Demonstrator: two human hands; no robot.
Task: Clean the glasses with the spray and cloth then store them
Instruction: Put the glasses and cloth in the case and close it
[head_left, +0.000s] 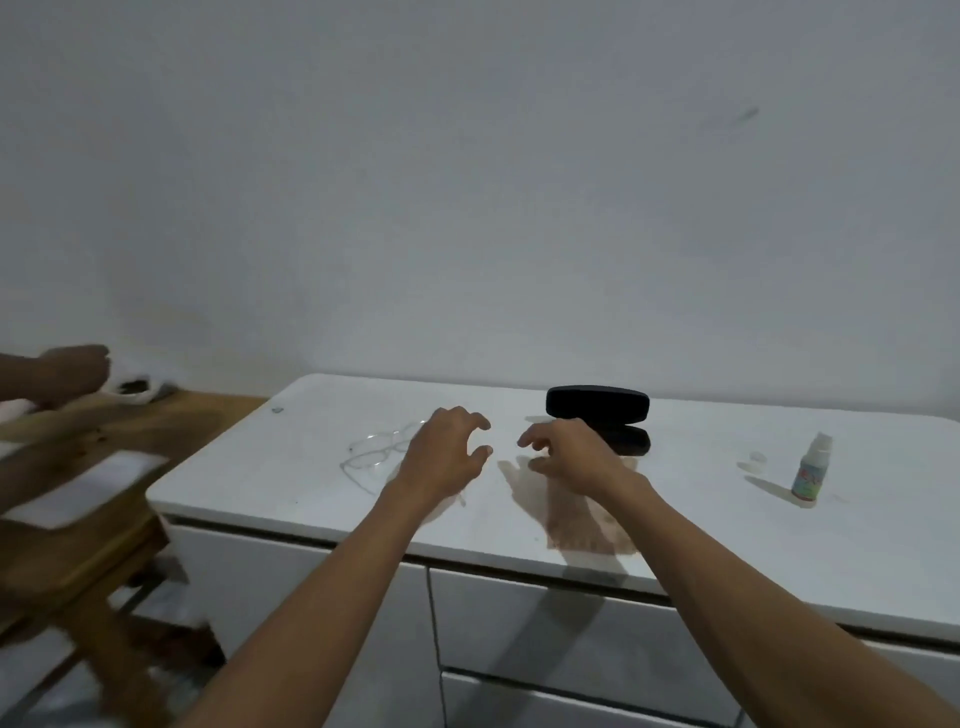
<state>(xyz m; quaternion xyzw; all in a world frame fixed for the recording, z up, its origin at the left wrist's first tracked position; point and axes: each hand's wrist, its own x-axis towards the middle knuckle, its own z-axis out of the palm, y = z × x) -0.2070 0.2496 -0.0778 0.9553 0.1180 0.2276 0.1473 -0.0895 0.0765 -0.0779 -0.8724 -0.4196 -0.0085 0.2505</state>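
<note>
Above the white table (291, 467), left hand (441, 457) and right hand (571, 452) hover empty, fingers spread. Glasses (371, 452) lie just beside the left hand; case (597, 415) behind, spray (810, 470) far right. Risk: clear frames, easily knocked or smudged.

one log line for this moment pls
left hand open, empty | right hand open, empty | glasses on cabinet | case open | spray upright, untouched
</note>
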